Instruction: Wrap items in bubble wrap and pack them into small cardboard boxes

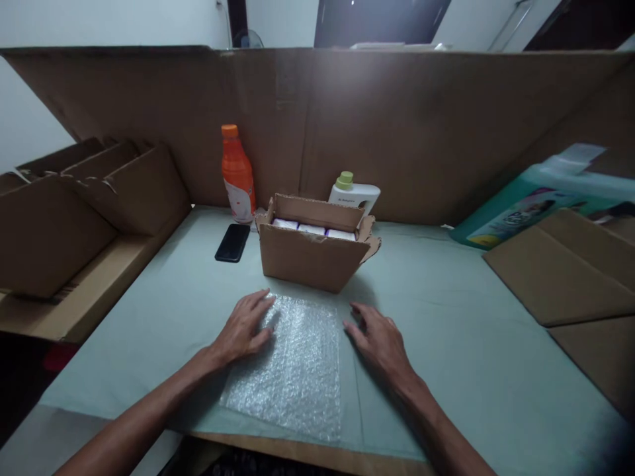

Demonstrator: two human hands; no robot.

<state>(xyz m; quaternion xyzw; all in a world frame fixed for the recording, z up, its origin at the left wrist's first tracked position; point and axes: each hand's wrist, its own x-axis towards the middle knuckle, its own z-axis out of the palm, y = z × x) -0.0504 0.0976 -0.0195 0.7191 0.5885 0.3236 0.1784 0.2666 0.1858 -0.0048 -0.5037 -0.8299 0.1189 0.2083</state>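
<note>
A sheet of bubble wrap (297, 370) lies flat near the front edge of the cloth-covered table. My left hand (247, 327) rests at its left side, fingers apart and over its upper left part. Just off the right edge of the sheet is my right hand (378, 340), fingers spread and holding nothing. Directly behind the wrap stands an open cardboard box (307, 259), its top flaps up. Several white packs with purple edges (311, 229) fill it, seen only from above.
A black phone (233, 242) lies left of the box. Behind stand an orange bottle (238, 175) and a white bottle with green cap (353, 193). Cardboard boxes (89, 218) line the left; a teal jug (526, 201) and folded cardboard (570, 271) are right. A cardboard wall (397, 125) closes the back.
</note>
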